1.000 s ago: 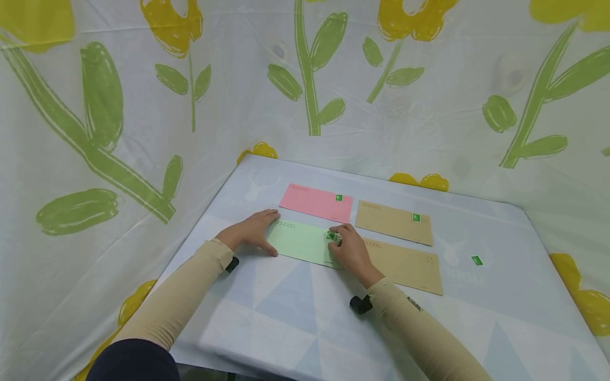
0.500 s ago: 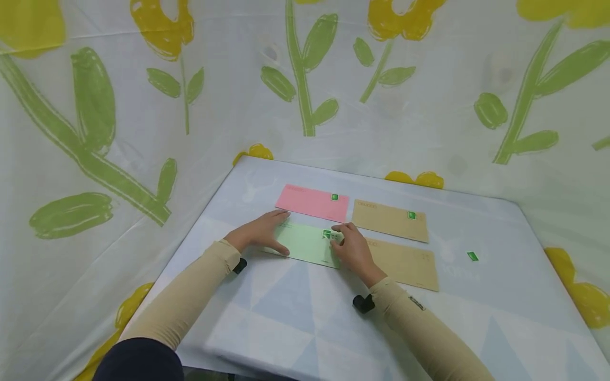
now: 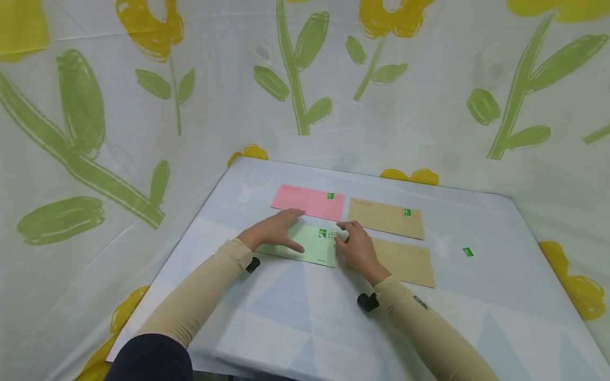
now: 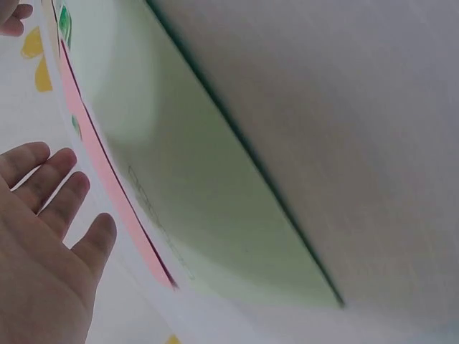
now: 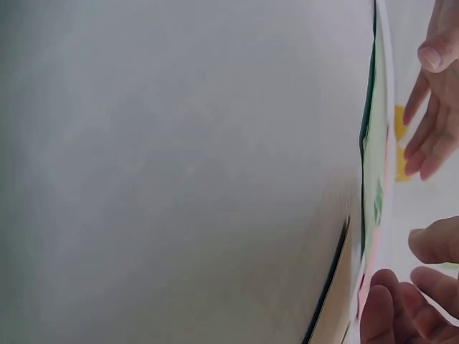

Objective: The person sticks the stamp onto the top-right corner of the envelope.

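Observation:
A light green envelope [image 3: 312, 251] lies flat on the table, with a green stamp [image 3: 323, 233] at its upper right corner. My left hand [image 3: 274, 231] is over the envelope's left part, thumb and fingers spread, holding nothing; in the left wrist view its fingers [image 4: 64, 193] look clear of the paper. By the right end of the envelope is my right hand [image 3: 358, 248], fingers loosely bent and parted from the thumb. Nothing shows between them in the right wrist view. That hand partly hides a brown envelope [image 3: 405, 262].
Behind the green envelope lie a pink envelope [image 3: 307, 202] and another brown envelope [image 3: 386, 218], each bearing a green stamp. One loose green stamp [image 3: 468, 252] lies on the table [image 3: 495, 275] to the right. A flower-printed curtain [image 3: 214, 106] hangs around the table.
My left hand has shifted right across the green envelope. My right hand has drawn slightly right, away from the stamp, so more of the stamp corner shows. The head view has shifted a little.

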{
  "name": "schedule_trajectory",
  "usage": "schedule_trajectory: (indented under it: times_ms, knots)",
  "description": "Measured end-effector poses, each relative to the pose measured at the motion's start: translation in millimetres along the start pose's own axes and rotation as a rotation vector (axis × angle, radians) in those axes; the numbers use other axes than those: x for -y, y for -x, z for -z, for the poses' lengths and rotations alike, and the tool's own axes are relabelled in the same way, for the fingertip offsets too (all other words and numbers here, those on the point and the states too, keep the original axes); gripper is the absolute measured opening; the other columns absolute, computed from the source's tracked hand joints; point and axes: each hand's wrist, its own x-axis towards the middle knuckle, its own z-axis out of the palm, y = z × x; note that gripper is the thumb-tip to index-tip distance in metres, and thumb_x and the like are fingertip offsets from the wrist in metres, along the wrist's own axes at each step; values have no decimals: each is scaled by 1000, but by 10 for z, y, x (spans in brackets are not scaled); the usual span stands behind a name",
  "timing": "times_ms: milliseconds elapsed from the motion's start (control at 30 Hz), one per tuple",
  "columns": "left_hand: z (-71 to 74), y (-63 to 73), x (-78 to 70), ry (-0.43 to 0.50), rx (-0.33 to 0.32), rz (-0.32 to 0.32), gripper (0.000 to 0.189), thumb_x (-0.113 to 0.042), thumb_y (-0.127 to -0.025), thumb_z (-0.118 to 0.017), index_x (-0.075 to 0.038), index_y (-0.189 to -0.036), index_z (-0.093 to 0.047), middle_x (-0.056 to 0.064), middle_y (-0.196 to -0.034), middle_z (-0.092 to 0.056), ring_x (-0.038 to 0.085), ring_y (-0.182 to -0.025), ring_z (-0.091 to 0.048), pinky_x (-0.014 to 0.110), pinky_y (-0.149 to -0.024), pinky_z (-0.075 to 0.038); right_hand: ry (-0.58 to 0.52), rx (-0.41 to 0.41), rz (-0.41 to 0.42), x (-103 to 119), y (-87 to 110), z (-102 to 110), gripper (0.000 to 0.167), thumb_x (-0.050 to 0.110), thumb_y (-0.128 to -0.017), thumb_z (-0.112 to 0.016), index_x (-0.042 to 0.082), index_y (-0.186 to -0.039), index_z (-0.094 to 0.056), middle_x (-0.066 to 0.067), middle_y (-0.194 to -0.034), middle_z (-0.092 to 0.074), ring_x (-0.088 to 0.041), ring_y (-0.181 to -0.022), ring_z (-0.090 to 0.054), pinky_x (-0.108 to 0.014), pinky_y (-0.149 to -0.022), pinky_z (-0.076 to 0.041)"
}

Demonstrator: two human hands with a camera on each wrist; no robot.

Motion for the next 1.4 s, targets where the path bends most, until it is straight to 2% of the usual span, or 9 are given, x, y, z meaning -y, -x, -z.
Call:
schedule_trajectory:
  times_ms: [433,700,1200,1400]
  knots:
    - [-62,-176,-200,-8,3,-25,115,-58,-74,-86,-13,-161,-28,5,-166,-28,22,-153,-23,41,-125,-25,-35,-32,-24,-159,21,140,50,24,-99,-64,9,-145,-54,-10,-129,-59,-22,-90,-60,-34,-76,-55]
    - [-102,-252,-307,4,10,-32,114,-59,-73,-86,-15,-161,-28,3,-166,-27,21,-154,-21,39,-125,-23,-16,-39,-25,-266,59,256,54,26,-100,-64,7,-148,-50,-12,-129,-59,-22,-88,-60,-33,-73,-53]
    - [-209,-435,-563,7,35,-72,113,-58,-73,-86,-15,-161,-29,2,-166,-28,21,-154,-20,40,-125,-25,-8,-117,-9,-491,131,523,49,24,-100,-64,3,-143,-54,-17,-127,-60,-26,-91,-64,-42,-76,-57]
    - [-284,-512,-633,25,26,-89,113,-58,-72,-87,-17,-161,-31,-1,-166,-27,18,-153,-21,40,-124,-28,7,-141,-26,-613,140,667,49,24,-101,-62,3,-144,-53,-17,-128,-59,-26,-90,-63,-40,-74,-56]
